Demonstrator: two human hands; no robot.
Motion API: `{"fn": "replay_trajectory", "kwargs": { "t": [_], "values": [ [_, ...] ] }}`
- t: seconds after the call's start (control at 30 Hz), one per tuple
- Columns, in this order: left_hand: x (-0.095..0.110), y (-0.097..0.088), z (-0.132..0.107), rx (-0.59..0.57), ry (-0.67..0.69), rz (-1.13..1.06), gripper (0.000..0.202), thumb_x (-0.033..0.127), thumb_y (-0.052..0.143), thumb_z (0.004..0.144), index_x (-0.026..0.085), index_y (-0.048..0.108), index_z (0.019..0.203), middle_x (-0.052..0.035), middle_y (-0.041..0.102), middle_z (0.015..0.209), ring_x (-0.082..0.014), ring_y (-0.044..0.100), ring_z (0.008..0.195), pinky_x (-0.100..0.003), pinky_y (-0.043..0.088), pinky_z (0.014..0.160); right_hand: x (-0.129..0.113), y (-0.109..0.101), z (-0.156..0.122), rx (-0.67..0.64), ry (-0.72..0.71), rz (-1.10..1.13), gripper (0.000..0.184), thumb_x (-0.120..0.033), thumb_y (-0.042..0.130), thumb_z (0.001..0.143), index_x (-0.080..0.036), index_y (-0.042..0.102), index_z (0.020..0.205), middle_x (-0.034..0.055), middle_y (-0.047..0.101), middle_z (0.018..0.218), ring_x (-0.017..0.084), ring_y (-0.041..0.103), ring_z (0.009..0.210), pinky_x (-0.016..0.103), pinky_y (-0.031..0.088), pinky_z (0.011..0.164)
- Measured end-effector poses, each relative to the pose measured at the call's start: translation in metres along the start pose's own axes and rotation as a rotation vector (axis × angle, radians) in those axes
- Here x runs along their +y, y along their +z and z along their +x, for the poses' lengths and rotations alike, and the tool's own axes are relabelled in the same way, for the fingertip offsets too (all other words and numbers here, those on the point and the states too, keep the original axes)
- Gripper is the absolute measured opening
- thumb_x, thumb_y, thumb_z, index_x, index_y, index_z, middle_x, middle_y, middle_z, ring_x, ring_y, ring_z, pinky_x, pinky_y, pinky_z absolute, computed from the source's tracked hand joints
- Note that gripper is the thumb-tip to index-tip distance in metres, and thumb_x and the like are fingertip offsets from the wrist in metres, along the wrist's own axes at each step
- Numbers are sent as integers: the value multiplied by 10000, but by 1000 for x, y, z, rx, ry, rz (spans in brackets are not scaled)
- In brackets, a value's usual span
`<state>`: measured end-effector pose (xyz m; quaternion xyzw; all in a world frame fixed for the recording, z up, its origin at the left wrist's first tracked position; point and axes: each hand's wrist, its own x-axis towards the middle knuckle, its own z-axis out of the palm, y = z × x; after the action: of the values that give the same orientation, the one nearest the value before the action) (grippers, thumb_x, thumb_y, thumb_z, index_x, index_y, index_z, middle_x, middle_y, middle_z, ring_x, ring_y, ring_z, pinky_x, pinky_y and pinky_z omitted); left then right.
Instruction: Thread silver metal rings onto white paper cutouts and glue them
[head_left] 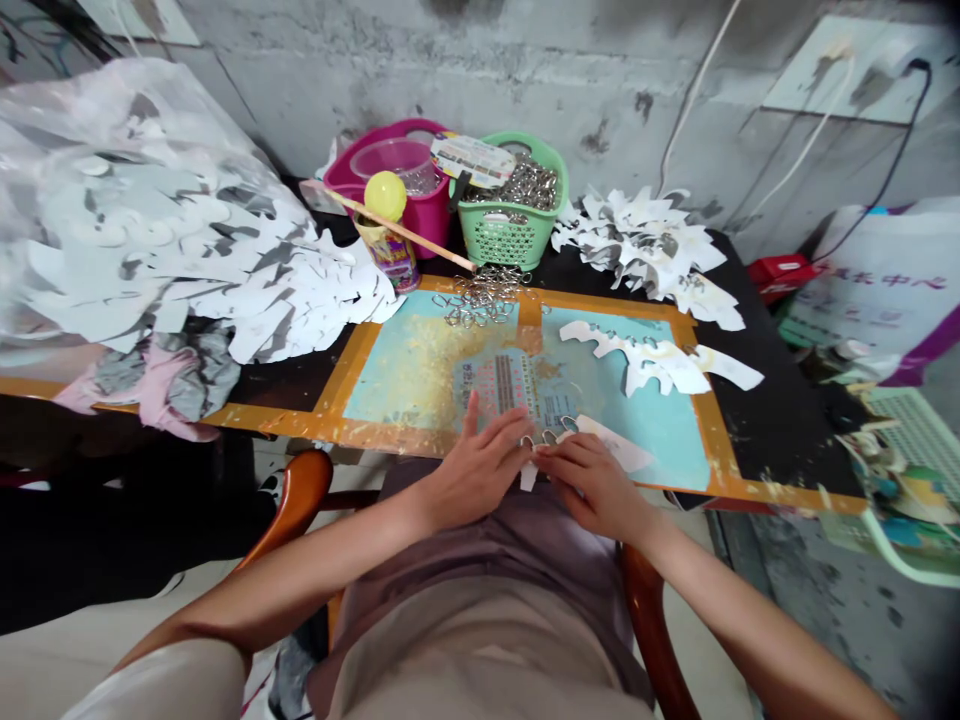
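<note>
A white cut-out piece (615,446) with several small metal loops (550,437) along its upper edge is at the table's front edge. My left hand (480,468) reaches it from the left, index and thumb side closed at the piece, another finger sticking up; the thumb is hidden. From the right, my right hand (596,482) grips the piece with bent fingers, which cover its middle. Beyond it to the right lies another white scalloped cut-out (652,365) with loops on it. A loose pile of metal loops (484,293) lies ahead of my hands.
Behind stand a green basket (499,238) full of metal loops, a pink basket (429,225) and a can (394,257) with a stick (420,238) across it. White cut-outs are heaped at left (300,285) and back right (645,245). Orange tape (349,370) borders the blue mat.
</note>
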<state>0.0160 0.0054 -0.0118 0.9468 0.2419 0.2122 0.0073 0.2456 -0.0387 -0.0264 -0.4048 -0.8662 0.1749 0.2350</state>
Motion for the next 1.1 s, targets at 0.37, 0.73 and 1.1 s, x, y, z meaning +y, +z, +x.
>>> {"fn": "replay_trajectory", "kwargs": {
  "t": [0.37,0.73,1.1],
  "values": [
    [-35,-12,40,-226,37,-203,158,199,570,910,195,708,832,-132,464,1431,-367,212,1478,-703,148,1158,-1,-1,2,-20,-2,-14,392,-119,502,914,-241,585,1277,81,668,1164,261,550,1014,458,465,865],
    [5,8,-13,112,55,118,224,107,508,915,191,678,1034,-109,661,1228,-264,437,1350,-653,15,1207,-5,-2,3,-18,22,23,403,-132,498,928,-219,539,1319,90,660,1120,263,534,1038,469,454,916],
    [-21,-8,18,-124,88,-133,251,37,431,912,169,551,1088,-107,696,1111,-245,408,1395,-666,37,1194,-6,-4,4,-32,13,-30,425,-159,487,948,-255,526,1361,86,664,1129,260,547,1004,459,460,867]
  ]
}}
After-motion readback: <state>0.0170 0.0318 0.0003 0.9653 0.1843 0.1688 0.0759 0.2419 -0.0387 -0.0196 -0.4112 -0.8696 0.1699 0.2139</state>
